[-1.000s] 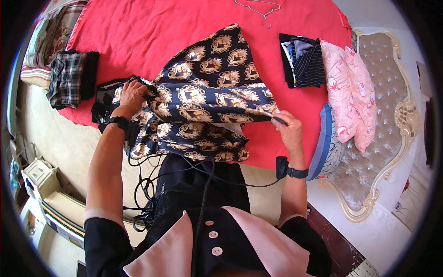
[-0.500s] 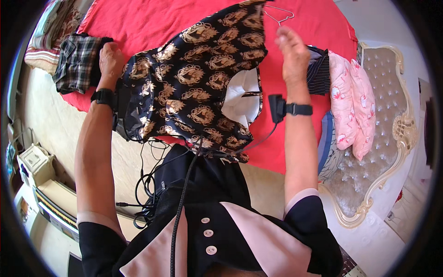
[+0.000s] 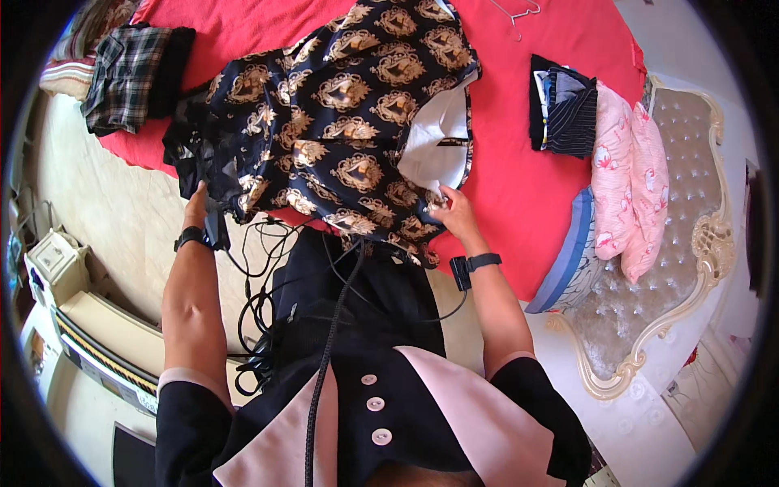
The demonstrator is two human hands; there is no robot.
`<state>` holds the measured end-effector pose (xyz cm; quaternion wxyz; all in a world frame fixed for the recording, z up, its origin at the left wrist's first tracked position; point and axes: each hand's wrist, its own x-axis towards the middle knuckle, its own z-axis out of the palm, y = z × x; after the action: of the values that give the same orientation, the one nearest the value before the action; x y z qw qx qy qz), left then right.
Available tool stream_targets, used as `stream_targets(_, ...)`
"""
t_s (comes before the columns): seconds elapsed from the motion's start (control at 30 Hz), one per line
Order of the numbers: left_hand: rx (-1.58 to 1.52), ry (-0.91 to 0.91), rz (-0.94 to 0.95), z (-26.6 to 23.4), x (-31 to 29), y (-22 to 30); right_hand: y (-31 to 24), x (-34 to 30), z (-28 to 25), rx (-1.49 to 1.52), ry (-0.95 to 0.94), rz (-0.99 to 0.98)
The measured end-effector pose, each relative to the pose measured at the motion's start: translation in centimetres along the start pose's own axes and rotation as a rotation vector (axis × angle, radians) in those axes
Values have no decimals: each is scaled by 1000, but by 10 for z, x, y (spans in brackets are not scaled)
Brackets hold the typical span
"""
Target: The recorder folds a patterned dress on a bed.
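Nearest to the body, a bundle of black cables (image 3: 258, 357) is seen between the forearms, nearer than both hands. By the right hand (image 3: 457, 214), the near edge of a dark garment (image 3: 341, 122) with gold ornaments is pinched between thumb and fingers, just beside an opening where white lining (image 3: 434, 140) is shown. By the left hand (image 3: 195, 208), the sheer black end of the same garment is touched; the fingers are partly hidden, so it cannot be told whether they are closed on the cloth. The garment is spread between the two hands and beyond them, on a red bed cover (image 3: 515, 203). To the right of the right hand, a blue-edged pillow (image 3: 573, 247) is placed, and past it pink printed bedding (image 3: 617, 178) is set against a tufted headboard (image 3: 686, 195). Beyond the right hand, on its right, folded dark clothes (image 3: 572, 114) are piled. Beyond the left hand, on its left, folded plaid cloth (image 3: 122, 77) is laid. Farthest from the right hand, a wire hanger (image 3: 514, 16) is seen.
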<state>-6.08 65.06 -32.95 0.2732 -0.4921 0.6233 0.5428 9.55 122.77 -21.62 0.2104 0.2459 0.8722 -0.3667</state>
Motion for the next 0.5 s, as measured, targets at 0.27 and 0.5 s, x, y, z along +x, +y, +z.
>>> stream_targets(0.27, 321, -662, 177, -39, 80, -9, -2, -30, -33, 1328, 99, 304)
stream_targets(0.5, -386, -447, -154, -33, 54, 10, 93, -62, -2, 1433, 153, 728)
